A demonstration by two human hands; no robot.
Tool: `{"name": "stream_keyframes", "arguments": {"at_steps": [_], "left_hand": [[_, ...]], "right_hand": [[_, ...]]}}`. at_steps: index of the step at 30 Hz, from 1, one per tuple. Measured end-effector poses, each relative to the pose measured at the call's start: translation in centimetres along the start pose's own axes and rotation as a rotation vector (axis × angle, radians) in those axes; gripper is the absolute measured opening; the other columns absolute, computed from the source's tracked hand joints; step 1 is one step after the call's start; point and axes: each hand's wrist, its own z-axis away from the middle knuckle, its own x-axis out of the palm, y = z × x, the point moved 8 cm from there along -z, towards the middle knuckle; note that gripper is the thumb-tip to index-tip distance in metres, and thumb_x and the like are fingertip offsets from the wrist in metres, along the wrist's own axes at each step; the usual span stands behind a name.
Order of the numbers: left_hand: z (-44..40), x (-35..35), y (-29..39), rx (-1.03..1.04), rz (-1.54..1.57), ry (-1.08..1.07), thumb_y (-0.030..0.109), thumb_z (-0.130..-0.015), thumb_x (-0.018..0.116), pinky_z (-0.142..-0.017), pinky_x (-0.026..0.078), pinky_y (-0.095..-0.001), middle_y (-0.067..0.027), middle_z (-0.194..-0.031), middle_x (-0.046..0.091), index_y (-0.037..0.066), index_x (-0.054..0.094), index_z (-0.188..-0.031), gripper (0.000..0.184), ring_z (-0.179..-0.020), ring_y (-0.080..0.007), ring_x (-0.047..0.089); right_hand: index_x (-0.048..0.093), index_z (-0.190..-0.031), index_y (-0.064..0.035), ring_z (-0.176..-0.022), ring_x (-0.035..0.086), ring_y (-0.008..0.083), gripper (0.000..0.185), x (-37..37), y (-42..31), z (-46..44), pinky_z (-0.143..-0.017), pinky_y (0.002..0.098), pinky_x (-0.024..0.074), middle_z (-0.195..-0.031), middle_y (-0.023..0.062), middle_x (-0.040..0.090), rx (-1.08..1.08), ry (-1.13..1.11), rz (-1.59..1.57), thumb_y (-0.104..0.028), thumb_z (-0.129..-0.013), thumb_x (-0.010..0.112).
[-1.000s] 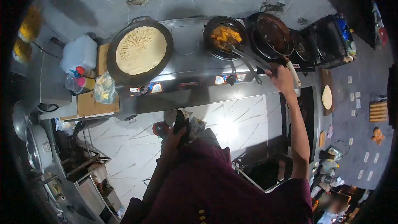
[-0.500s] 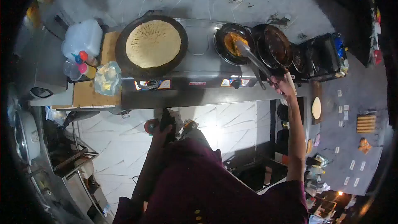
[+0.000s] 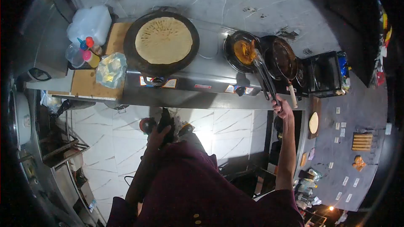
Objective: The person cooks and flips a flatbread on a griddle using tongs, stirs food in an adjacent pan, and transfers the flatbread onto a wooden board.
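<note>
The food (image 3: pixel 245 52) lay in the small pan (image 3: pixel 232 61), partly lifted at its right edge by the tongs (image 3: pixel 264 70), which our right fingers (image 3: pixel 279 106) gripped beyond the table's front edge. Our left fingers (image 3: pixel 159 135) closed around a dark cloth (image 3: pixel 166 122), over open floor (image 3: pixel 113 147).

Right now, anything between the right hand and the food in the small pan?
Nothing visible blocks it: the tongs span from the right hand to the food. The small pan's black handle runs close alongside.
</note>
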Motion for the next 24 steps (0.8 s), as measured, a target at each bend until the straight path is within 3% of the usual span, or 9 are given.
{"name": "stream_keyframes", "arguments": {"at_steps": [3, 6, 7, 10, 13, 16, 18, 23, 24], "left_hand": [[-0.6, -0.4, -0.6, 0.016, -0.021, -0.008, 0.04, -0.078, 0.072, -0.082, 0.047, -0.0354, -0.0145, -0.11, 0.061, 0.0, 0.054, -0.12, 0.061, -0.097, -0.0238, 0.06], [-1.9, -1.0, -2.0, 0.059, -0.061, -0.044, 0.042, -0.077, 0.072, -0.083, 0.047, -0.0361, -0.0155, -0.112, 0.061, -0.001, 0.052, -0.122, 0.065, -0.099, -0.0248, 0.06], [-2.2, -0.9, -2.2, 0.073, -0.062, -0.073, 0.042, -0.077, 0.072, -0.084, 0.047, -0.0364, -0.0158, -0.112, 0.061, -0.001, 0.052, -0.122, 0.066, -0.1, -0.0252, 0.06], [-3.3, -0.6, -2.4, 0.065, 0.014, -0.197, 0.03, -0.081, 0.072, -0.078, 0.05, -0.0334, -0.0108, -0.106, 0.061, 0.0, 0.054, -0.118, 0.05, -0.092, -0.0194, 0.06], [-2.1, -1.0, -2.4, 0.027, 0.116, -0.098, 0.025, -0.083, 0.07, -0.075, 0.049, -0.0323, -0.0069, -0.099, 0.06, 0.001, 0.056, -0.113, 0.041, -0.088, -0.0169, 0.059], [1.0, 0.8, 2.8, 0.009, -0.005, -0.019, 0.026, -0.084, 0.069, -0.071, 0.048, -0.031, -0.0043, -0.094, 0.06, 0.001, 0.059, -0.109, 0.037, -0.086, -0.015, 0.058], [1.3, 1.5, 4.8, 0.022, -0.109, -0.024, 0.028, -0.085, 0.067, -0.069, 0.047, -0.0298, -0.0032, -0.093, 0.06, 0.001, 0.06, -0.107, 0.035, -0.084, -0.0137, 0.057], [-0.2, 0.1, 2.5, -0.004, -0.139, -0.065, 0.029, -0.086, 0.065, -0.065, 0.045, -0.0278, -0.002, -0.09, 0.061, 0.001, 0.062, -0.104, 0.034, -0.08, -0.0114, 0.056], [-0.7, 0.0, 2.0, 0.002, -0.158, -0.091, 0.032, -0.087, 0.064, -0.06, 0.044, -0.0284, -0.0016, -0.082, 0.059, 0.003, 0.061, -0.098, 0.031, -0.071, -0.012, 0.055]], "right_hand": [[0.064, -0.103, -0.0068, -0.043, 0.037, 0.0019, 0.033, -0.1, -2.3, 0.7, -0.038, 0.017, 0.0276, -0.065, -0.0031, 0.053, -0.172, 0.207, 0.305, -0.037, -0.092, 0.056], [0.068, -0.095, -0.0031, -0.046, 0.043, 0.0038, 0.029, 0.5, -5.3, 1.0, -0.041, 0.0187, 0.0319, -0.066, -0.0011, 0.056, -0.561, 0.368, 0.626, -0.03, -0.088, 0.061], [0.068, -0.095, -0.0017, -0.051, 0.058, 0.015, 0.023, 0.9, -6.2, 0.9, -0.047, 0.0262, 0.0428, -0.067, 0.0058, 0.063, -0.569, 0.398, 0.755, -0.021, -0.086, 0.062], [0.069, -0.093, -0.0061, -0.066, 0.066, 0.03, 0.021, 4.0, -8.0, 2.7, -0.059, 0.0377, 0.0509, -0.071, 0.0138, 0.066, -0.904, 0.524, 1.12, -0.024, -0.083, 0.063], [0.069, -0.096, -0.0115, -0.079, 0.064, 0.0383, 0.024, 5.3, -7.9, 3.6, -0.07, 0.045, 0.0521, -0.078, 0.0175, 0.066, -0.707, 0.777, 1.391, -0.031, -0.081, 0.065], [0.069, -0.094, -0.0134, -0.078, 0.065, 0.0375, 0.028, 7.5, -8.0, 5.5, -0.071, 0.0467, 0.0521, -0.079, 0.0167, 0.067, -0.657, 0.819, 1.452, -0.037, -0.08, 0.065], [0.07, -0.091, -0.0109, -0.073, 0.064, 0.0383, 0.026, 7.9, -7.6, 5.8, -0.068, 0.0465, 0.0518, -0.077, 0.0181, 0.066, -0.685, 0.858, 1.429, -0.034, -0.079, 0.067], [0.069, -0.085, -0.0065, -0.073, 0.064, 0.0376, 0.031, 6.0, -6.3, 4.8, -0.067, 0.0471, 0.0518, -0.074, 0.0184, 0.065, -0.562, 0.86, 1.376, -0.037, -0.08, 0.066], [0.068, -0.085, -0.0059, -0.073, 0.064, 0.0373, 0.031, 5.6, -5.9, 4.6, -0.066, 0.0472, 0.0518, -0.074, 0.0182, 0.065, -0.538, 0.876, 1.384, -0.036, -0.08, 0.066]]}}
